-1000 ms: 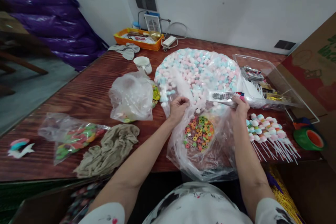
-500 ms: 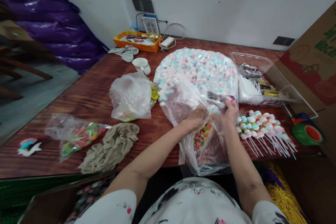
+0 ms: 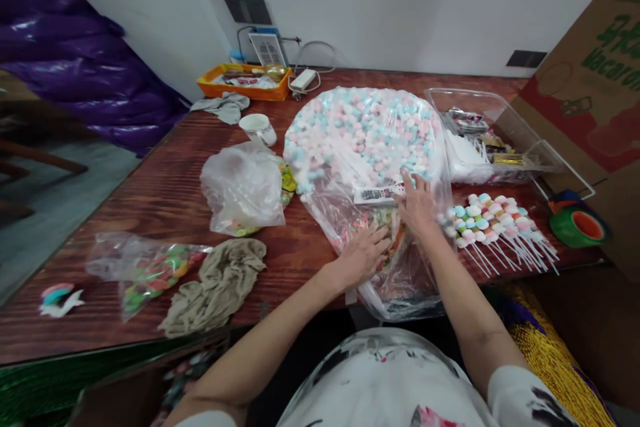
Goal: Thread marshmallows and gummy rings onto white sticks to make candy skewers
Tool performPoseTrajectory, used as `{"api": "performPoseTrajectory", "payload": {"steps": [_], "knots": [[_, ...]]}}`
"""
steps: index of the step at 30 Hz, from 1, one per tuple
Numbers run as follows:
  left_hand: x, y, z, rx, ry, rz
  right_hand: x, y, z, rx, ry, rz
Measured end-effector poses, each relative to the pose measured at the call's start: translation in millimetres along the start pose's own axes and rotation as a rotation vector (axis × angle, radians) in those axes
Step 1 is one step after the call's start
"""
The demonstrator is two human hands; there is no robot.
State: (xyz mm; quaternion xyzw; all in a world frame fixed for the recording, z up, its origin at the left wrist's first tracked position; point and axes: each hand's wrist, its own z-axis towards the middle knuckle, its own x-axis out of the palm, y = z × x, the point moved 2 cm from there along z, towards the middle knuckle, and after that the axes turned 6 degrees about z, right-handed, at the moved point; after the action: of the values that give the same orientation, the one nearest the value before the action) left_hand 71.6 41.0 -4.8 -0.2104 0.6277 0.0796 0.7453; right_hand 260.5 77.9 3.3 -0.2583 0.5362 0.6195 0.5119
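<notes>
**White packet (image 3: 373, 196) lies crosswise on clear plastic beside two hands**

The packet is long and narrow, its long axis running left to right, with the right end set slightly farther than the left. The left end points toward the left side of the table (image 3: 170, 193); the right end meets the right hand (image 3: 419, 207). A block of dark print, too blurred to read, fills much of its pale face, and touches of red show at the right end, partly covered by fingers. It rests over the near part of the big clear bag of marshmallows (image 3: 370, 120), which are pink, white and pale blue. Coloured rings (image 3: 385, 217) show through the plastic just nearer than the packet.

The left hand (image 3: 364, 255) is palm down, fingers spread on the plastic over the rings, grasping nothing visible. The right hand reaches over the packet's right end, fingers apart; whether it pinches the packet, I cannot tell.

To the right lie marshmallow sticks (image 3: 493, 221), their white stems pointing near and right, with a clear tray (image 3: 537, 159) farther off. A crumpled cloth (image 3: 220, 285) lies to the left.
</notes>
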Motion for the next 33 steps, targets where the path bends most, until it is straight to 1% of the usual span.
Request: {"api": "performPoseTrajectory", "payload": {"steps": [2, 4, 6, 8, 10, 12, 13, 15, 17, 18, 20, 22, 24, 26, 28, 30, 31, 33], "knots": [[7.6, 6, -10, -0.025, -0.049, -0.003, -2, 1, -13, -0.099, 0.043, 0.011], [12.6, 12, -19, -0.045, -0.083, -0.014, -4, -3, -28, -0.149, 0.071, 0.033], [13.6, 17, -26, -0.064, -0.107, -0.029, -9, -11, -43, -0.143, 0.025, 0.067], [10.0, 22, -31, -0.044, -0.105, -0.058, -18, -22, -60, -0.124, -0.054, 0.101], [0.0, 28, -30, -0.007, -0.124, -0.107, -26, -30, -78, -0.119, -0.103, 0.129], [-16.7, 34, -26, -0.008, -0.201, -0.140, -34, -35, -96, -0.119, -0.136, 0.181], [-26.7, 36, -23, -0.035, -0.255, -0.138, -36, -37, -106, -0.118, -0.159, 0.220], [-46.1, 39, -21, -0.139, -0.357, -0.093, -41, -40, -128, -0.107, -0.222, 0.297], [-59.0, 33, -26, -0.210, -0.389, -0.049, -47, -44, -153, -0.084, -0.289, 0.325], [-61.5, 27, -32, -0.217, -0.369, -0.045, -50, -46, -166, -0.076, -0.315, 0.321], [-58.0, 8, -50, -0.178, -0.262, -0.068, -59, -51, -194, -0.074, -0.333, 0.304], [-46.2, -11, -71, -0.146, -0.146, -0.071, -69, -55, -218, -0.084, -0.283, 0.297], [-30.7, -25, -89, -0.164, -0.075, -0.020, -74, -56, -237, -0.094, -0.162, 0.267], [-16.2, -31, -99, -0.192, -0.052, 0.035, -73, -57, -249, -0.116, -0.024, 0.197], [-6.7, -30, -100, -0.193, -0.078, 0.052, -67, -58, -254, -0.138, 0.068, 0.112], [-4.6, -25, -96, -0.170, -0.150, 0.013, -60, -62, -253, -0.151, 0.088, 0.065], [-6.2, -22, -93, -0.159, -0.199, -0.027, -59, -63, -250, -0.162, 0.069, 0.073], [-12.9, -10, -84, -0.161, -0.312, -0.137, -63, -65, -240, -0.182, -0.027, 0.139]]}}
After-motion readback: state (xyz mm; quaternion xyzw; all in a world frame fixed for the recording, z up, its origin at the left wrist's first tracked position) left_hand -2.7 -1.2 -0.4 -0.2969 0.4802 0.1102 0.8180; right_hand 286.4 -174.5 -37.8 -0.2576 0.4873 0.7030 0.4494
